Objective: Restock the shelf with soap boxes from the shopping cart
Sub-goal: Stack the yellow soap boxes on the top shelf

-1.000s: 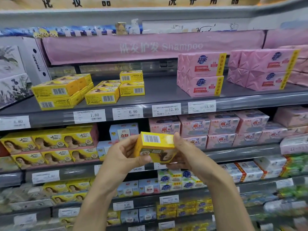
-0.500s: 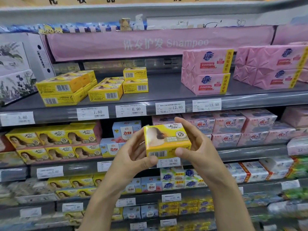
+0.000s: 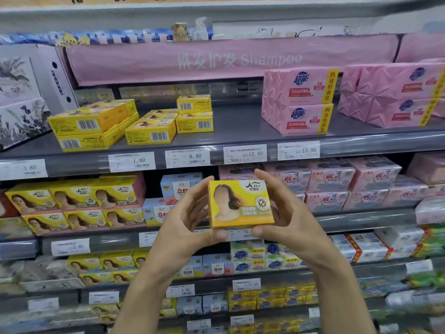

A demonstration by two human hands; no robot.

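yellow soap box (image 3: 240, 203) held at centre frame, a little below the middle, printed front face toward the camera, near upright with a slight tilt. left hand (image 3: 183, 227) grips its left edge: thumb under the bottom edge, fingers curled up along the side. right hand (image 3: 289, 218) grips the right edge, thumb at the bottom corner, fingers arched over the top right corner. thumbs lie near each other beneath the box; cannot tell if they touch. box hangs in the air in front of the second shelf row, resting on no board

upper shelf (image 3: 240, 121) across the top half of frame: matching yellow boxes (image 3: 149, 133) at left centre, barcodes facing out, some stacked two high. bare grey board lies between them and the pink wrapped packs (image 3: 298, 102) at right, also two high. price tags (image 3: 187, 158) line the shelf lip. pink shampoo banner (image 3: 228, 60) above. second row at left of frame: face-print yellow boxes (image 3: 72, 201), fronts outward. lower rows too blurred to read
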